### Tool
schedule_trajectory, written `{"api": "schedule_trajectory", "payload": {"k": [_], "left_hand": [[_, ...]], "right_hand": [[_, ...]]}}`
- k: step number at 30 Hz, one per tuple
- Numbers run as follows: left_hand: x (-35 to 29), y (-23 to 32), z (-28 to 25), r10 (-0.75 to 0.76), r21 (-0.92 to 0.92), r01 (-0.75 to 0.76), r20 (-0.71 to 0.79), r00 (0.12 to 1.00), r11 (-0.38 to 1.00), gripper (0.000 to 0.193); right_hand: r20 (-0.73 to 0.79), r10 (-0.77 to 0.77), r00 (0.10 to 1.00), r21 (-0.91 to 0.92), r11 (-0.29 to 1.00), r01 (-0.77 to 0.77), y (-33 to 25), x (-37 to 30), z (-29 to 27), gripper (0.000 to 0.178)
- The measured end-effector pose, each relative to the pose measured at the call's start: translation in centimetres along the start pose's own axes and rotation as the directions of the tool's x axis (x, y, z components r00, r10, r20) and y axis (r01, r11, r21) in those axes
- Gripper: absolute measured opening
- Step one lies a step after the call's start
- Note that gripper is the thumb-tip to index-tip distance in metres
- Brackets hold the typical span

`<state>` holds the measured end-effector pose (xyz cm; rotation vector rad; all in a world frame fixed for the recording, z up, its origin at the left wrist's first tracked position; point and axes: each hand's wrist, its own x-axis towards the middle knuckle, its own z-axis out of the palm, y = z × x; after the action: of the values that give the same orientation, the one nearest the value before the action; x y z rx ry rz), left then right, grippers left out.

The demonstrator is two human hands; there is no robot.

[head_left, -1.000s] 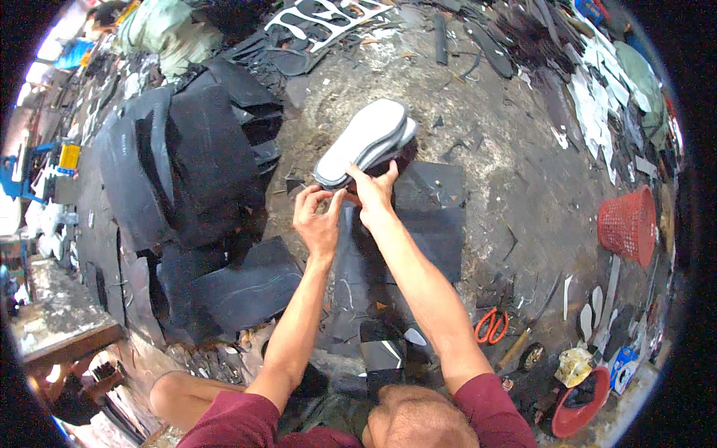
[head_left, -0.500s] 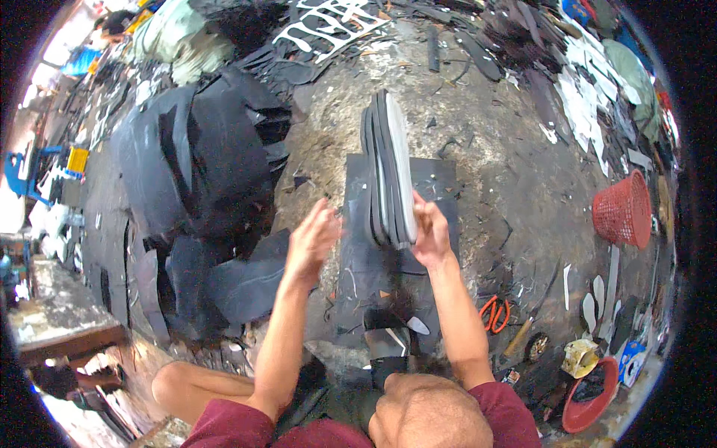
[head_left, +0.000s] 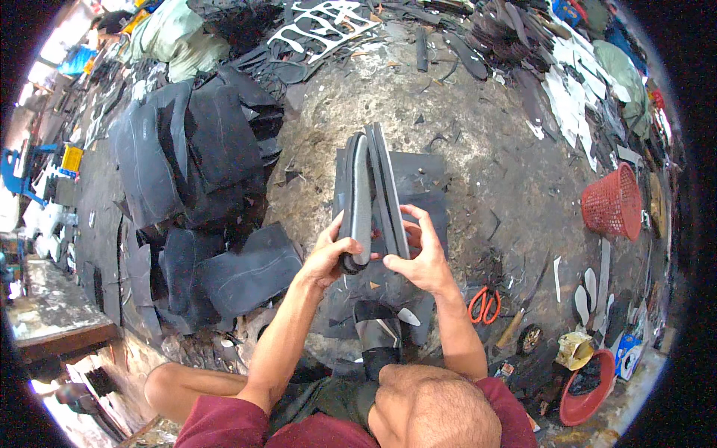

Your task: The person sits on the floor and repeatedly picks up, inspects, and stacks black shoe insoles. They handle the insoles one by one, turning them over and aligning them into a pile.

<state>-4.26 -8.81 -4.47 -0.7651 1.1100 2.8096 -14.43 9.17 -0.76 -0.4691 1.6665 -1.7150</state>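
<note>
While our left hand point(head_left: 327, 257) pinched a long grey-and-black sole stack point(head_left: 361, 196), our right hand point(head_left: 426, 257) had a slim pale-edged black sole bundle point(head_left: 387, 193) pinched too.

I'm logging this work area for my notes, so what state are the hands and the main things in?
Left hand: closed around the left sole stack.
Left sole stack: held on edge, off the floor.
Right hand: gripping the right sole stack.
Right sole stack: on edge, parted from the other at the near end.
Orange-handled scissors: on the floor, blades unclear.
Black sheets: heaped, bent.
</note>
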Motion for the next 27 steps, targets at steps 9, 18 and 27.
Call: {"api": "schedule_trajectory", "payload": {"k": [9, 18, 27], "left_hand": [[-6.5, 2.8, -13.5, 0.060, -0.082, -0.080, -0.226, 0.972, 0.993, 0.088], [-13.0, 1.0, -17.7, 0.766, 0.903, 0.289, -0.425, 0.482, 0.319, 0.058], [-5.2, -4.6, 3.2, 0.110, 0.188, -0.095, -0.069, 0.992, 0.978, 0.096]], "right_hand": [[-0.019, 0.184, 0.983, 0.486, 0.861, -0.152, -1.4, -1.7, -11.4, 0.088], [-0.298, -0.037, 0.954, -0.092, 0.996, 0.010, -2.3, -5.5, -12.2, 0.089], [0.072, 0.051, 0.996, 0.032, 0.998, -0.054, -0.3, -7.4, 1.7, 0.083]]}}
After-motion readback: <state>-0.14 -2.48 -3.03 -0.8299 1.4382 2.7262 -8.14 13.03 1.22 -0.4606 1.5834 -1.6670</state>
